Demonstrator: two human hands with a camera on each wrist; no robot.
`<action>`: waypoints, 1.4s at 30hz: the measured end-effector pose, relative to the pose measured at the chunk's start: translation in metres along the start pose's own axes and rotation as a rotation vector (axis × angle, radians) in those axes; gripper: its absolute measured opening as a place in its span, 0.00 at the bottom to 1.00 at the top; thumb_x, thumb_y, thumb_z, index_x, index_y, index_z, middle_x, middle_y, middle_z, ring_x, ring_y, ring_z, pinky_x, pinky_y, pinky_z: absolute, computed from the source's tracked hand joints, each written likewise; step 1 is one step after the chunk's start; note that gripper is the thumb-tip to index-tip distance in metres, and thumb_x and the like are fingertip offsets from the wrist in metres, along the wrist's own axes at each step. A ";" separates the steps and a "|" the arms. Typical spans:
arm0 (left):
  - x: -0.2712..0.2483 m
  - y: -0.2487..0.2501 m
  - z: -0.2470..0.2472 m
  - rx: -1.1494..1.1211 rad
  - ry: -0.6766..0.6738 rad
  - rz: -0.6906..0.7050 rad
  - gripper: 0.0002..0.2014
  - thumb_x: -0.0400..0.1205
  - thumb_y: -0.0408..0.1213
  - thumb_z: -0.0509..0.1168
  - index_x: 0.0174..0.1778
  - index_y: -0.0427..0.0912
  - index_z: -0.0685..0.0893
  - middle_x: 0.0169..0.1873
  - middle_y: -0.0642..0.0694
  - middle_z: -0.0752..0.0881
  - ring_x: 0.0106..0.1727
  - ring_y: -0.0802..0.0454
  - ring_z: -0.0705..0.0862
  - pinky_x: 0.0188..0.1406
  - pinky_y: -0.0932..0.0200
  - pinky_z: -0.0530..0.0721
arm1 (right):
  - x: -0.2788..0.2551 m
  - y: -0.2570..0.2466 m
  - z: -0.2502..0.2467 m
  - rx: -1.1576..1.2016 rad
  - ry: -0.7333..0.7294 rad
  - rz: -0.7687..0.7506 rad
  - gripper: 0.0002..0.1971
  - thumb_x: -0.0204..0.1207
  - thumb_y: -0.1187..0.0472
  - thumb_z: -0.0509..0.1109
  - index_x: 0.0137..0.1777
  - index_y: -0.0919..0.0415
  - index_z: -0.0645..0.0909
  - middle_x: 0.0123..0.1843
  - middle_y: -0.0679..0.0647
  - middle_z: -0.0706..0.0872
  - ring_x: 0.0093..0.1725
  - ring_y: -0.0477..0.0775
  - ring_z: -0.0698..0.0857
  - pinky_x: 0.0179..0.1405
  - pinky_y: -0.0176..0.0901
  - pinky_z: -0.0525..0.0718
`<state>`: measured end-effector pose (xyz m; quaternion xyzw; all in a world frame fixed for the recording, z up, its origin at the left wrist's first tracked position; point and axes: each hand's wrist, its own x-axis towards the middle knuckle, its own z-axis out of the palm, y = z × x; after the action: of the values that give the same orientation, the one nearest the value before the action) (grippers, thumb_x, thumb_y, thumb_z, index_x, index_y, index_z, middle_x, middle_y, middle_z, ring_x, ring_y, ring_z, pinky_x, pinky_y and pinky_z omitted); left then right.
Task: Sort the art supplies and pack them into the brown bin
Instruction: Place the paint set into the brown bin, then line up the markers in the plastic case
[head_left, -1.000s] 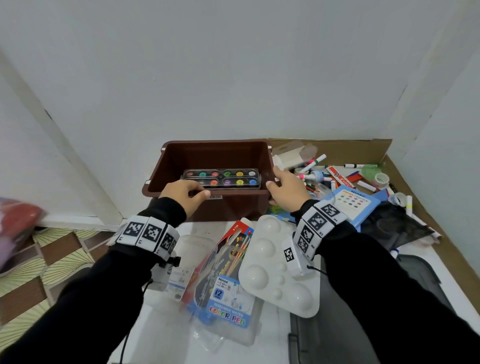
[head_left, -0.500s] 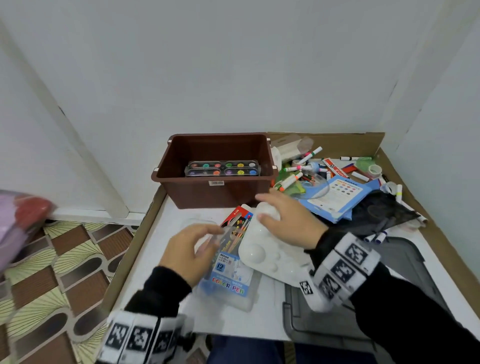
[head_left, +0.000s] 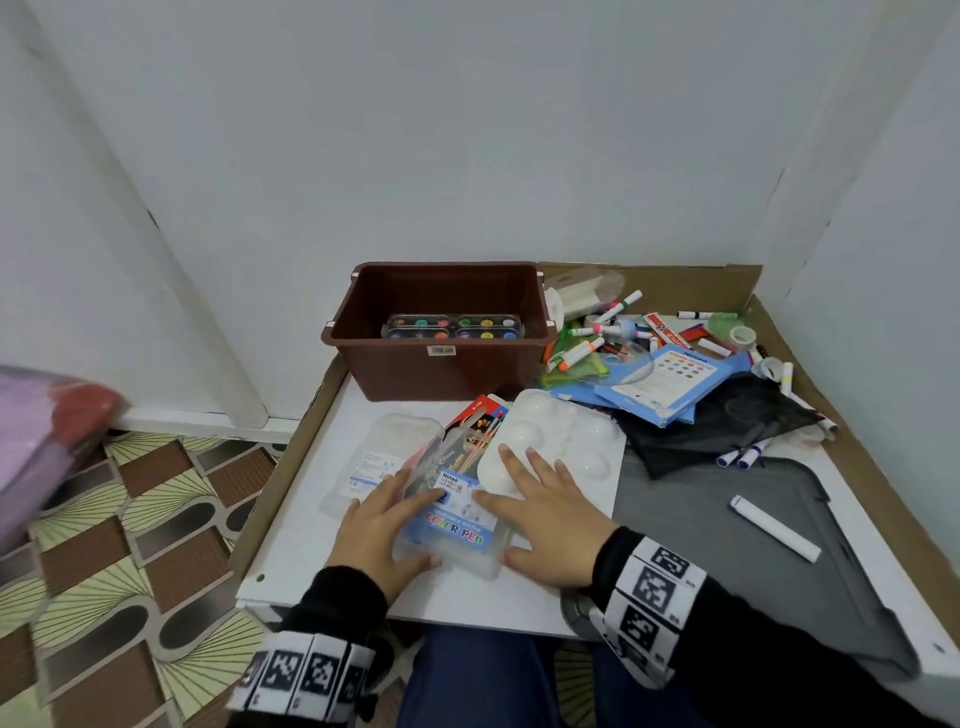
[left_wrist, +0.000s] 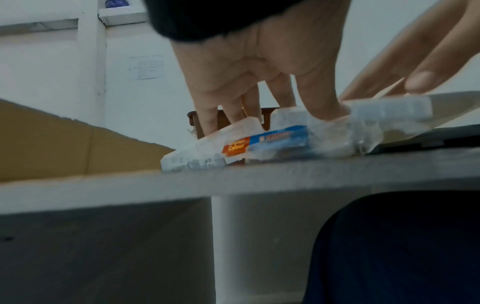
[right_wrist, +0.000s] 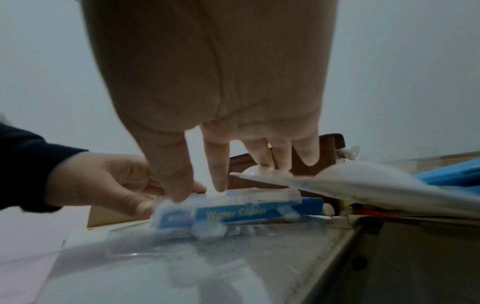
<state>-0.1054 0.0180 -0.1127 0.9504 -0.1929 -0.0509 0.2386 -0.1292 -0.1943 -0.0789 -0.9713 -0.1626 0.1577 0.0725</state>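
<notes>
From the head view, we see the brown plastic bin (head_left: 441, 332) standing at the far edge of the white tabletop (head_left: 322, 545), with a clear-lidded paint set of round colour pans (head_left: 453, 327) lying inside it. Nearer us than the bin lies a clear plastic case with a blue "COLOR PEN" label (head_left: 451, 519). Our left hand (head_left: 382, 525) rests on that case's left side, fingers spread wide and straight, thumb along its near edge. Our right hand (head_left: 545, 509) sits on the case's right side, fingers splayed; the longer ones lie on a white moulded paint palette (head_left: 561, 452) just right of the case. Right of the bin, loose markers (head_left: 587, 348) lie heaped.

From the left wrist, the left hand (left_wrist: 249, 72) reaches down with straight fingers (left_wrist: 319, 102) pressing the top of the case (left_wrist: 272, 142).

From the right wrist, the right hand (right_wrist: 221, 92) touches the case (right_wrist: 233, 211) with thumb and forefinger, its other fingertips on the palette (right_wrist: 350, 181).
</notes>
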 end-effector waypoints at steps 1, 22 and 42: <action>0.001 -0.002 0.001 -0.011 0.001 0.008 0.35 0.75 0.48 0.70 0.76 0.62 0.61 0.80 0.54 0.54 0.81 0.55 0.53 0.80 0.51 0.51 | -0.001 -0.003 -0.001 0.045 0.036 0.001 0.31 0.79 0.51 0.61 0.81 0.41 0.55 0.83 0.57 0.33 0.82 0.61 0.35 0.78 0.56 0.34; 0.012 -0.030 -0.004 -0.090 0.107 -0.046 0.32 0.78 0.47 0.67 0.77 0.55 0.62 0.80 0.50 0.59 0.81 0.51 0.54 0.78 0.49 0.46 | 0.000 -0.067 0.017 -0.399 0.145 -0.164 0.15 0.43 0.49 0.80 0.31 0.46 0.83 0.32 0.42 0.81 0.33 0.43 0.81 0.26 0.32 0.71; 0.011 -0.028 0.000 -0.160 0.167 -0.131 0.29 0.77 0.33 0.68 0.75 0.48 0.70 0.78 0.45 0.64 0.80 0.48 0.58 0.79 0.48 0.47 | -0.039 -0.040 -0.020 0.877 0.566 -0.355 0.04 0.82 0.62 0.59 0.49 0.56 0.75 0.47 0.52 0.83 0.46 0.51 0.80 0.50 0.43 0.78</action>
<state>-0.0855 0.0366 -0.1257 0.9398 -0.1051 -0.0022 0.3251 -0.1698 -0.1716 -0.0411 -0.8123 -0.2173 -0.0711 0.5366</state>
